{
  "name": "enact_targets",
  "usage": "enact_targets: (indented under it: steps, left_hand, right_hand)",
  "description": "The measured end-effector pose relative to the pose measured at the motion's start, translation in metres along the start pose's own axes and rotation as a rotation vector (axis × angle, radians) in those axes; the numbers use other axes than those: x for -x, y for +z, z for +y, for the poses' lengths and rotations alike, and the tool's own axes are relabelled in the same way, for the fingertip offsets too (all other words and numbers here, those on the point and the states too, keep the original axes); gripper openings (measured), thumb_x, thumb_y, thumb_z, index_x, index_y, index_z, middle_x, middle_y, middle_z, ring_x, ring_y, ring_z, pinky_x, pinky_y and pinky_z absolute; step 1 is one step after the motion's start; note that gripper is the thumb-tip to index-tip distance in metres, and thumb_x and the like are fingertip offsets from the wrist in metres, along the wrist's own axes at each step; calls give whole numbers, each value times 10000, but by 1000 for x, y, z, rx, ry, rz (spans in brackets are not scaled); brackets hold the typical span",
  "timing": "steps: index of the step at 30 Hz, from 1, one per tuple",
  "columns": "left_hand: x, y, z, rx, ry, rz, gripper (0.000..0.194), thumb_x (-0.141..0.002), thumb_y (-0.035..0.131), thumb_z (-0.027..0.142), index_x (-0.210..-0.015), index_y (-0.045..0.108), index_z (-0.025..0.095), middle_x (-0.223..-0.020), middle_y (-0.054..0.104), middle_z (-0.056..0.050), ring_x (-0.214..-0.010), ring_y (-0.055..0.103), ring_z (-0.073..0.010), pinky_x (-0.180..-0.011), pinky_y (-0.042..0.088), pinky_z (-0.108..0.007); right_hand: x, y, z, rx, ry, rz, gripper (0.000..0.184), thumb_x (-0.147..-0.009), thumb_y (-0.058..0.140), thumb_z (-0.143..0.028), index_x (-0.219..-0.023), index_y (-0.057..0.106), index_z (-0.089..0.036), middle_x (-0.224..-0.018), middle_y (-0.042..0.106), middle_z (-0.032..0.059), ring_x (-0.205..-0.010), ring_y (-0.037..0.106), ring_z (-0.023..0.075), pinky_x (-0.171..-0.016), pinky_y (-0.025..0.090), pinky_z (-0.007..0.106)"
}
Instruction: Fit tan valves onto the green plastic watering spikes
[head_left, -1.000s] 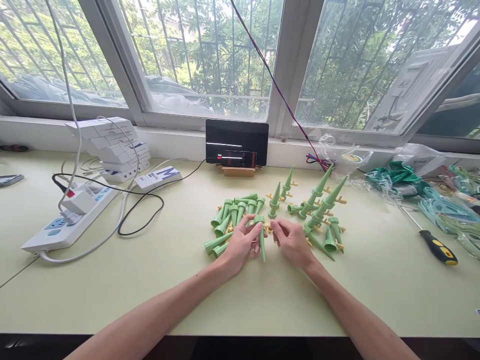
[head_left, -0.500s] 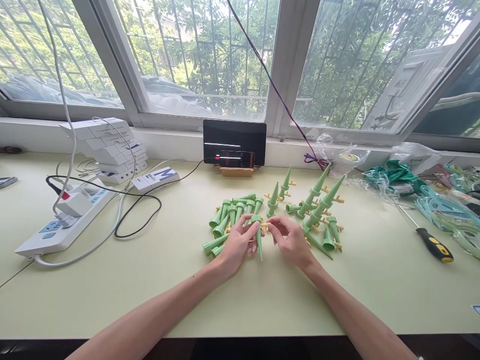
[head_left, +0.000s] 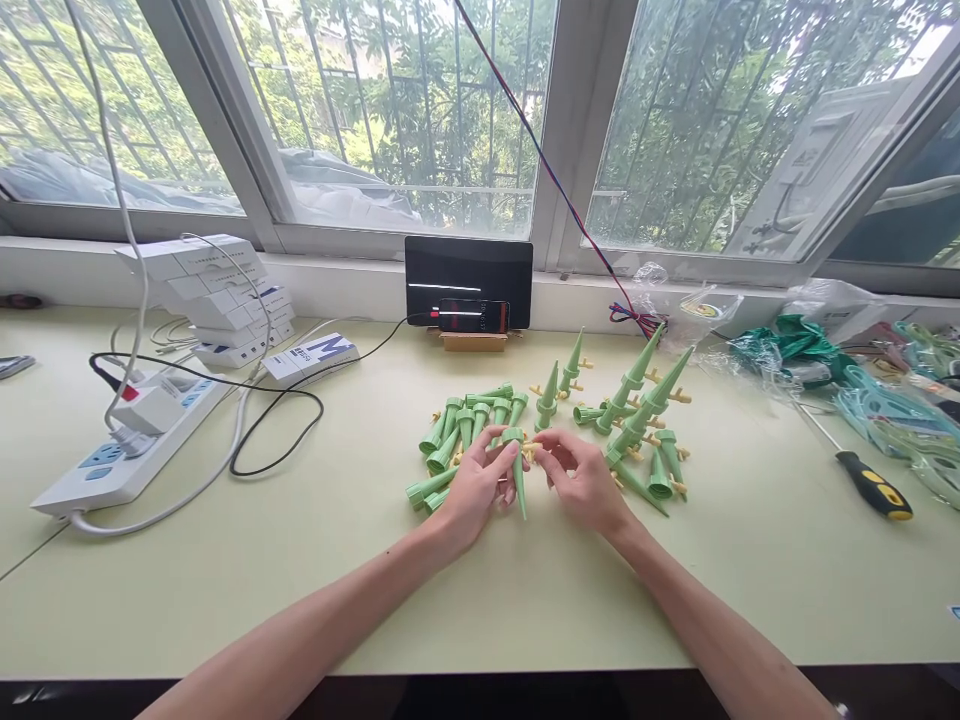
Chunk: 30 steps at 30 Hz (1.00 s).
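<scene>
My left hand [head_left: 477, 487] grips a green plastic watering spike [head_left: 519, 482] by its wide collar, the pointed end hanging down. From the collar's right side sticks a small yellow valve [head_left: 530, 450], pinched in the fingertips of my right hand [head_left: 583, 482]. Behind my left hand lies a cluster of green spikes [head_left: 450, 425], some with yellow bits showing. Beyond and to the right of my right hand, more spikes with yellow valves [head_left: 646, 410] stand point-up, some stacked on each other, and others lie on their sides.
A power strip [head_left: 124, 445] with cables and a stack of white boxes [head_left: 217, 290] occupy the left. A tablet [head_left: 469, 265] with a phone [head_left: 472, 316] before it stands by the window. At right lie a screwdriver [head_left: 870, 485] and plastic-wrapped items [head_left: 892, 415] on the table [head_left: 525, 610].
The view has shifted very slightly. Both hands keep their hold on the spike and its yellow valve, with barely any visible movement.
</scene>
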<state>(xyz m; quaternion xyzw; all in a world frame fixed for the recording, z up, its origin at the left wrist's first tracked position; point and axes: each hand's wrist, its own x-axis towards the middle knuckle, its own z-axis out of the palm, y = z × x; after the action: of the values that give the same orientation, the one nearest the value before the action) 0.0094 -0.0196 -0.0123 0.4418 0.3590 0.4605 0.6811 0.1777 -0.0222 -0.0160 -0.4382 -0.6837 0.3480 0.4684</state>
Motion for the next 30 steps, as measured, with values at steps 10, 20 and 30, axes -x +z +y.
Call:
enact_targets:
  steps: [10,20,30]
  left_hand:
    - [2,3,3,-10,-10,5,441,-800,697,523,-1069,497,236,-767,609,35,-408,425,-38,-407,338,-184]
    - [3,2,3,-45,5,-23,377,-853,651,493,-1091,505,240,-768,591,31,-428,421,-43,-417,336,-186]
    - [2,2,4,-37,10,-3,382,-826,675,514,-1052,518,248,-770,593,38,-432,420,-42,-426,331,-190]
  right_hand:
    - [0,-1,0,63,8,-7,337,-981,477,-447,-823,625,-189,-677,589,16,-558,499,141,-536,413,269]
    - [0,-1,1,63,46,17,378,-985,455,-479,-787,587,-185,-592,513,-15,-513,451,128,-515,371,265]
    - [1,-1,-1,-14,4,-13,235,-965,515,-423,-987,596,-203,-828,680,49,-584,557,153,-543,450,286]
